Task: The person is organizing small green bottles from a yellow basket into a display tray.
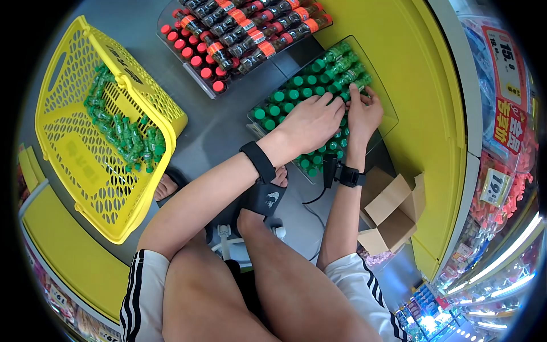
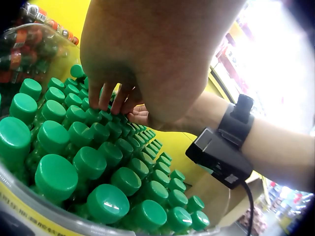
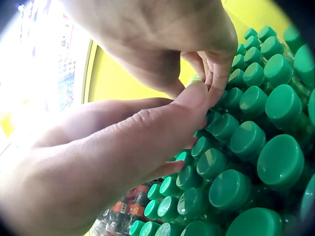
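The person's bare legs are nearest, with a slipper between them and the tubs. A black band circles the left wrist, and a small camera is strapped to the right.

Past these, both hands are close together over the far side of a clear tub of green bottles. The left hand reaches in back upward, its fingers bent down among the caps; I cannot tell whether its grip is clamped on anything. The right hand is just beside it, thumb and bent fingers closed on a green bottle lying at the top of the tub; most of that bottle is hidden. The caps stand upright in rows below, and more bottles lie on their sides towards the back.

To the right of the tub, an open cardboard box rests near the yellow wall. Left of the tub, a yellow basket is tilted on the grey floor, with green bottles inside it. Farther off is a second tub of red-capped dark bottles, the upper ones lying flat. Price signs hang at the far right.
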Demonstrator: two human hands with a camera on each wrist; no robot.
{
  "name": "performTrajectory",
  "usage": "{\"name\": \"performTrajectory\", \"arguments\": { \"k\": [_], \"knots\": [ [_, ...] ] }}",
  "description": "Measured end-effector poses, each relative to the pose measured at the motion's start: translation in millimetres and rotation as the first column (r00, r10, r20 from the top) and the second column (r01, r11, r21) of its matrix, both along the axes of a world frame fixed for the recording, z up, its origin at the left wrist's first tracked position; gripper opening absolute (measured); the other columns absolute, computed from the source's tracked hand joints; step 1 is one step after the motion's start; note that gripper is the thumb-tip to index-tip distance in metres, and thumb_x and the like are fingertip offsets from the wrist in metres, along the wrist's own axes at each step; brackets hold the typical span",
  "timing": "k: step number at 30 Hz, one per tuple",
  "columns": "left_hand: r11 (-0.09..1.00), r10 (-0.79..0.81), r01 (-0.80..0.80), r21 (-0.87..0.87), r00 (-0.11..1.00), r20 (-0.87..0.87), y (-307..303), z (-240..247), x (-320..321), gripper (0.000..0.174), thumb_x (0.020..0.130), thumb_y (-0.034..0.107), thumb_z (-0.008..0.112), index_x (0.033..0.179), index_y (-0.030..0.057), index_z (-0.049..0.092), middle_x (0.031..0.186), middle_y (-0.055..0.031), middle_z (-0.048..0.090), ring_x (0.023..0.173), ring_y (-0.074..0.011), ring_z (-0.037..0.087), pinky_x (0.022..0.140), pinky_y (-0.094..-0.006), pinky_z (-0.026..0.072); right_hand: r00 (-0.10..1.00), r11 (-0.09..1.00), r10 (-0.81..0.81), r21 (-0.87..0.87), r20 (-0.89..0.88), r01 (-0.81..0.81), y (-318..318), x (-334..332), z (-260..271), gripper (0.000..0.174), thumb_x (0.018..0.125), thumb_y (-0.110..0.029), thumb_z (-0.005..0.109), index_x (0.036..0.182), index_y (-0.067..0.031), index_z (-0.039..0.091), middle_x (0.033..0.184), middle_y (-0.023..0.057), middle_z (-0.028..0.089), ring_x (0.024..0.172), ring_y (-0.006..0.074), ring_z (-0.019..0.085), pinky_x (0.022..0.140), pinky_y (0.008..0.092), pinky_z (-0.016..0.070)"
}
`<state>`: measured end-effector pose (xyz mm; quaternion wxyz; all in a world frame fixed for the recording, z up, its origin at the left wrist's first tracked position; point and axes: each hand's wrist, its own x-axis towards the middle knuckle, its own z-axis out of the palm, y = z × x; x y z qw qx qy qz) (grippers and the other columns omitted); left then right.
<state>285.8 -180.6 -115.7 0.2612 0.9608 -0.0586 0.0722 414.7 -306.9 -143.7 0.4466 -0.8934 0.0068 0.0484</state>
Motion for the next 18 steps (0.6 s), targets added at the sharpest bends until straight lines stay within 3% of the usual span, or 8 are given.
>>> {"name": "performTrajectory", "arguments": {
  "k": [5, 10, 16, 18],
  "knots": [
    [1.000, -0.004, 0.004, 0.014, 1.000, -0.015, -0.5, 0.7, 0.3, 0.051, 0.096, 0.027, 0.079, 0.133, -0.0065, 0.066, 0.131, -0.0134, 0.066, 0.124, -0.0297, 0.062, 0.102, -0.0400, 0.0562, 1.000, 1.000, -0.011, 0.012, -0.021, 0.011, 1.3, -0.1, 1.7, 0.068, 0.093, -0.039, 0.088, 0.137, 0.0087, 0.069, 0.093, 0.0126, 0.079, 0.079, 0.0188, 0.075, 0.075, 0.0355, 0.0590],
    [1.000, 0.002, -0.002, 0.011, 1.000, 0.001, -2.5, -0.6, -0.9, 0.052, 0.095, 0.026, 0.080, 0.133, -0.0070, 0.066, 0.130, -0.0141, 0.066, 0.123, -0.0303, 0.062, 0.102, -0.0402, 0.0562, 1.000, 0.996, -0.006, -0.086, -0.025, 0.004, 1.9, 0.2, 5.3, 0.068, 0.094, -0.041, 0.087, 0.137, 0.0080, 0.069, 0.091, 0.0103, 0.078, 0.078, 0.0188, 0.074, 0.074, 0.0351, 0.0582],
    [0.996, 0.000, -0.001, 0.089, 1.000, 0.017, 2.6, 13.2, -9.8, 0.029, 0.088, 0.015, 0.080, 0.112, -0.0008, 0.074, 0.118, -0.0118, 0.067, 0.118, -0.0287, 0.064, 0.102, -0.0388, 0.0559, 0.999, 0.997, 0.041, -0.068, 0.017, -0.039, -1.9, 2.5, -2.3, 0.074, 0.094, -0.044, 0.087, 0.143, 0.0077, 0.065, 0.094, 0.0105, 0.077, 0.078, 0.0185, 0.074, 0.075, 0.0352, 0.0581],
    [1.000, -0.006, 0.006, 0.025, 1.000, 0.006, 4.1, 19.4, -15.5, 0.022, 0.084, 0.011, 0.078, 0.104, 0.0019, 0.075, 0.113, -0.0108, 0.068, 0.116, -0.0280, 0.065, 0.103, -0.0390, 0.0557, 0.998, 0.995, 0.053, -0.080, 0.031, -0.050, -2.2, 1.9, -0.5, 0.075, 0.094, -0.044, 0.087, 0.143, 0.0084, 0.064, 0.094, 0.0109, 0.077, 0.079, 0.0186, 0.075, 0.076, 0.0358, 0.0583]
  ]
}}
